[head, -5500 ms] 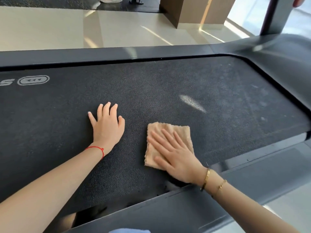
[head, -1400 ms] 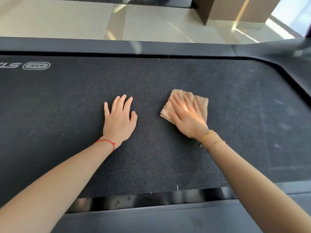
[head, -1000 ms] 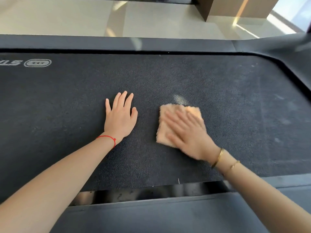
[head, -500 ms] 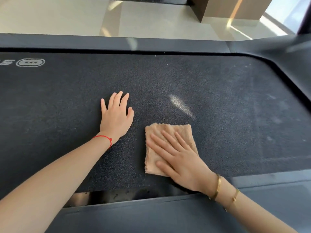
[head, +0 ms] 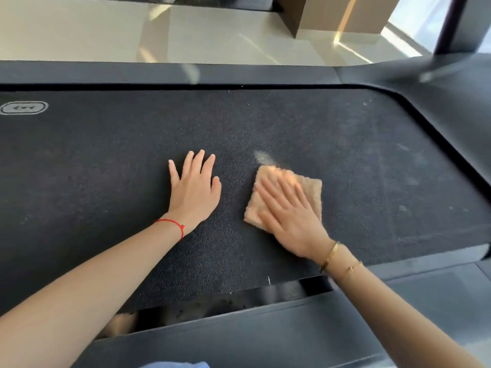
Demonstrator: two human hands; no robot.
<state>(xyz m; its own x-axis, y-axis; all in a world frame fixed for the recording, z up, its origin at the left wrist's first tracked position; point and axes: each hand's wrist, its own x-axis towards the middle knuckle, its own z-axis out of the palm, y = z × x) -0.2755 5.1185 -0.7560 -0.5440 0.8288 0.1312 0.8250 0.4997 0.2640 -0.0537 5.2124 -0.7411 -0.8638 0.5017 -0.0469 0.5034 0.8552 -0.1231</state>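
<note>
A folded tan cloth [head: 310, 189] lies flat on the black treadmill belt [head: 106, 168]. My right hand [head: 289, 219] presses down on it with straight, spread fingers and hides its near half; the hand is motion-blurred. To the left of the cloth, my left hand [head: 195, 189] rests flat on the bare belt, fingers straight, a red string round its wrist. The two hands lie about a hand's width apart.
Dark side rails [head: 265, 338] frame the belt near and far. The motor cover [head: 451, 107] curves up at the right, where a post [head: 451, 22] rises. A white logo [head: 24, 107] marks the belt at left. Beyond lie a pale tiled floor [head: 79, 30] and a brown box [head: 332, 14].
My right hand has slid the cloth away from me and a little to the right, off the near edge of the belt. My left hand has stayed flat in place.
</note>
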